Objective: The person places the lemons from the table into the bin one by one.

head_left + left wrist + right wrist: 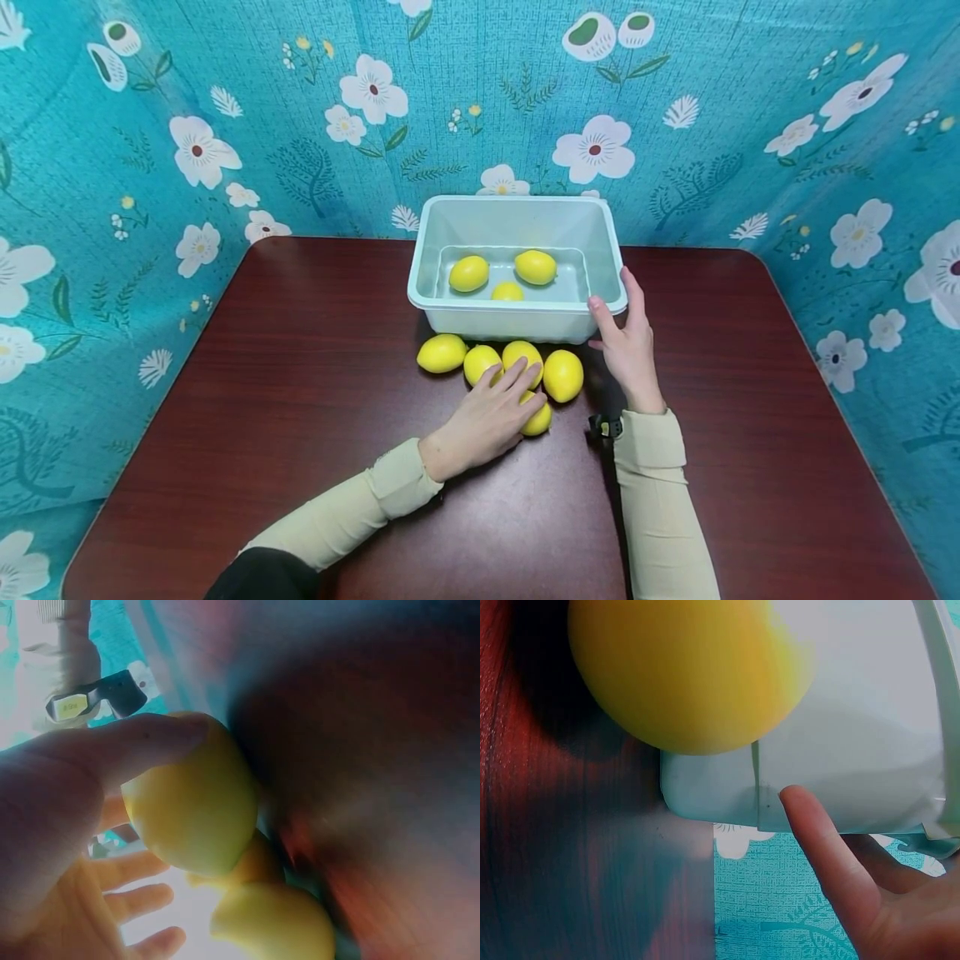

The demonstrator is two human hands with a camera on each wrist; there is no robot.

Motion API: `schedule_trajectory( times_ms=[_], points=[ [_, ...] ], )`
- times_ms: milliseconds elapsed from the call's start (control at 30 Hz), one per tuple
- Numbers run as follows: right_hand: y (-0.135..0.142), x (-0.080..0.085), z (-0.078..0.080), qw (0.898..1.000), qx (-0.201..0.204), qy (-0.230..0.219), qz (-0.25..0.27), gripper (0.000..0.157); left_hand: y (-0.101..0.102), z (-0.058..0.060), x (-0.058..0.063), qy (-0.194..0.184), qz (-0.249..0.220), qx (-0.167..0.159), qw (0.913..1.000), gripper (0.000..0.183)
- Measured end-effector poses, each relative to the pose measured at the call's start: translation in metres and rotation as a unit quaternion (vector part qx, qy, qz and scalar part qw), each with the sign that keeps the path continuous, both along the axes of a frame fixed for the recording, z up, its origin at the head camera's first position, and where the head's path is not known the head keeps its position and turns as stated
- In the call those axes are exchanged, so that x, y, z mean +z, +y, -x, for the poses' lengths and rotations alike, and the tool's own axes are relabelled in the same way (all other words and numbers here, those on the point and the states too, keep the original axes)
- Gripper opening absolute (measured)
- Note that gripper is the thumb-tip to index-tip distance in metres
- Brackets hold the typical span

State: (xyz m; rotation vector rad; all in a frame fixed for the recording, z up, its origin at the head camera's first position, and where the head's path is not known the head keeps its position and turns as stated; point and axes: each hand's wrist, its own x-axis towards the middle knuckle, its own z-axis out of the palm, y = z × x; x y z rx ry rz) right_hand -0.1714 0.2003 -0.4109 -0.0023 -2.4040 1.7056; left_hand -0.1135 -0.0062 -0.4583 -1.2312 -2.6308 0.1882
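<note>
A pale blue plastic bin stands at the back of the table, with several lemons inside, among them a lemon and another lemon. Several more lie before its front wall, including a lemon and a lemon. My left hand reaches over this group. Its thumb lies across the nearest lemon, fingers on the far side; the other fingers spread toward neighbouring lemons. My right hand grips the bin's front right corner, the thumb along the front wall.
The dark reddish-brown table has rounded back corners. Behind and beside it hangs a blue floral cloth. A small black device is worn at the right wrist.
</note>
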Motion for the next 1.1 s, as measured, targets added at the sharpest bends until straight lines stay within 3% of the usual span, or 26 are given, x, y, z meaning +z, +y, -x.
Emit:
schedule_trajectory(
  times_ms=[633,1100],
  points=[
    [0.000,-0.001,-0.001,1.000,-0.002,0.006,0.004,0.066,0.003,-0.018,-0.003,-0.046,-0.033,-0.042,0.9975,0.049],
    [-0.001,0.000,-0.001,1.000,-0.002,0.002,0.004,0.066,0.003,-0.023,-0.006,-0.020,-0.027,-0.051,0.9982,0.037]
  ],
)
